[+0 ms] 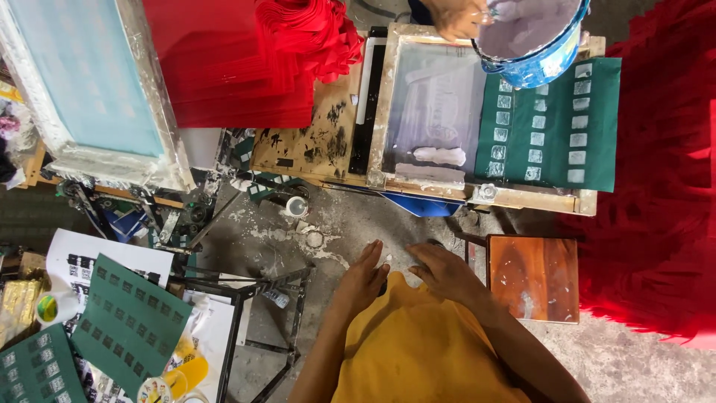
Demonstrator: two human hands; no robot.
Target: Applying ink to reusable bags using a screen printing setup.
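My left hand (364,275) and my right hand (446,270) lie close together low in the head view. Both are flat with the fingers extended and hold nothing. They rest at the top edge of a yellow cloth (418,351) over my body. Beyond them stands a wooden-framed printing screen (382,112) with lumps of white paste (440,155) on its mesh. Another person's hand (456,18) tips a blue bucket (538,66) of white paste over the screen's far right corner.
A green sheet with white rectangles (558,127) covers the screen's right part. A black squeegee (368,104) lies beside it, and red fabric (298,37) is stacked at the back. There is a small wooden stool (533,277) at right, a second screen (97,82) at left and green sheets (130,321) at lower left.
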